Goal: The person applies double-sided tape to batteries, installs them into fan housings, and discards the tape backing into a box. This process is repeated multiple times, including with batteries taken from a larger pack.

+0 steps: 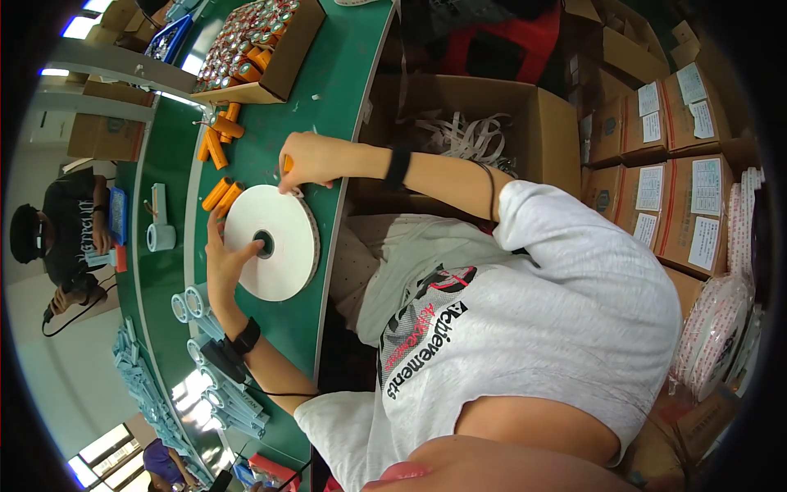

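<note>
A large white roll of tape or labels (pixel 279 221) with a dark core lies on the green table (pixel 328 90). My left hand (pixel 228 254) grips it, thumb at the core and fingers over the outer rim. Above the roll in the picture is my right hand (pixel 310 160), closed, with a bit of an orange battery cell showing between its fingers. Its fingertips meet the roll's edge; what they pinch there is too small to tell. Two orange battery cells (pixel 221 195) lie beside my left fingertips, and several more loose cells (pixel 215 141) lie further up the table.
A cardboard box of packed cells (pixel 254 49) stands on the table. Light-blue plastic parts (pixel 209 361) lie below my left hand. An open carton (pixel 549 131) with white strips sits beside the table. Stacked cartons (pixel 684 189) line the right side. A co-worker (pixel 70 221) sits across.
</note>
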Demonstrator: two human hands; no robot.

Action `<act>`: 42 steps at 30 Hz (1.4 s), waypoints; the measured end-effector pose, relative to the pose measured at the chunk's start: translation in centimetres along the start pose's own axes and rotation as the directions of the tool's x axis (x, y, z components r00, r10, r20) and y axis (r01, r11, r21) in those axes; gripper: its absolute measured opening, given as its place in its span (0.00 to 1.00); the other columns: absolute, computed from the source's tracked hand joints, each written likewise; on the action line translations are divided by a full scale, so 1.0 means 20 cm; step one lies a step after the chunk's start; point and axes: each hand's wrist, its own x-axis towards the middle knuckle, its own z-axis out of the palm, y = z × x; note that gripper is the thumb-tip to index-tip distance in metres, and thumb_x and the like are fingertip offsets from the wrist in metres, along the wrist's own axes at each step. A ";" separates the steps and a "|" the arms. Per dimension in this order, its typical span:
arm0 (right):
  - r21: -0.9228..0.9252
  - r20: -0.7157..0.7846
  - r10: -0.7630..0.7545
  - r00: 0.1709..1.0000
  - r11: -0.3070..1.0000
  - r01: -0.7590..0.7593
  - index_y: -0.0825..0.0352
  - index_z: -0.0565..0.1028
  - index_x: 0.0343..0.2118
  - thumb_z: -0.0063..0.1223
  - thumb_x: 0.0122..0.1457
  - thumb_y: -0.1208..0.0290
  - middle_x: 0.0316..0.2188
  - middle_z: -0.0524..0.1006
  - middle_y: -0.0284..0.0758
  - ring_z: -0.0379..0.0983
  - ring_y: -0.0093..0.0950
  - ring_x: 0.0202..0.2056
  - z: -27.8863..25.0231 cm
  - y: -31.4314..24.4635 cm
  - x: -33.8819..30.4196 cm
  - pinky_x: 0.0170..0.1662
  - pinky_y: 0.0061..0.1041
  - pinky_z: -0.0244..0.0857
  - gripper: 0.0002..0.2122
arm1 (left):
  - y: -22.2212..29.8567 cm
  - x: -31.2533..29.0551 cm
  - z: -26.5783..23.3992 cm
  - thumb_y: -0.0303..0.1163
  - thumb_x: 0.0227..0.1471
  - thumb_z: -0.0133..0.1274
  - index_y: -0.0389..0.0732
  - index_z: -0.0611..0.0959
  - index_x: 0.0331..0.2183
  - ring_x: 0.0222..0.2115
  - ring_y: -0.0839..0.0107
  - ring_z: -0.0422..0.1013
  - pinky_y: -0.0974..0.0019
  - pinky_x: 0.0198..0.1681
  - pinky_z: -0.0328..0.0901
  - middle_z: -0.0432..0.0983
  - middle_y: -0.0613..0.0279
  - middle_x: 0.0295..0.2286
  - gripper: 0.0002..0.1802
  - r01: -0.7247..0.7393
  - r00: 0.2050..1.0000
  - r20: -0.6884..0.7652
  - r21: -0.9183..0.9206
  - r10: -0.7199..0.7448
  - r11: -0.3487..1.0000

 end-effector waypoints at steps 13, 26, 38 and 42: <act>-0.192 0.217 -0.382 0.898 0.886 0.423 0.70 0.75 0.26 0.54 0.47 0.74 0.19 0.74 0.34 0.69 0.19 0.21 -0.21 0.01 -0.39 0.24 0.16 0.61 0.05 | -0.11 -0.42 -0.30 0.24 0.40 0.57 0.32 0.60 0.50 0.44 0.62 0.64 0.61 0.45 0.62 0.63 0.48 0.46 0.36 -0.228 0.538 -0.824 -0.345 -0.178 0.910; 0.975 0.063 -0.206 0.976 0.220 -0.016 0.72 0.68 0.37 0.45 0.59 0.59 0.22 0.73 0.34 0.67 0.22 0.20 -0.19 0.26 -0.30 0.25 0.17 0.63 0.17 | 0.08 -0.30 -0.06 0.23 0.37 0.57 0.34 0.60 0.52 0.42 0.66 0.65 0.62 0.44 0.63 0.65 0.52 0.45 0.38 -0.222 0.700 -0.712 -0.290 -0.055 0.931; 0.037 -0.042 -0.382 0.923 0.923 0.384 0.74 0.72 0.29 0.45 0.59 0.62 0.26 0.75 0.35 0.71 0.22 0.27 0.05 -0.34 -0.10 0.31 0.19 0.64 0.15 | 0.35 -0.33 0.02 0.19 0.30 0.54 0.45 0.64 0.54 0.44 0.62 0.63 0.60 0.49 0.58 0.64 0.58 0.43 0.43 -0.234 0.692 -0.696 0.033 0.190 0.972; 0.317 -0.144 -0.315 0.938 0.884 0.345 0.74 0.71 0.30 0.46 0.59 0.62 0.28 0.75 0.33 0.71 0.21 0.30 0.15 -0.24 -0.03 0.35 0.21 0.65 0.15 | 0.32 -0.31 0.06 0.19 0.29 0.55 0.44 0.65 0.54 0.45 0.60 0.62 0.58 0.48 0.58 0.62 0.57 0.42 0.43 -0.181 0.709 -0.692 0.010 0.137 0.983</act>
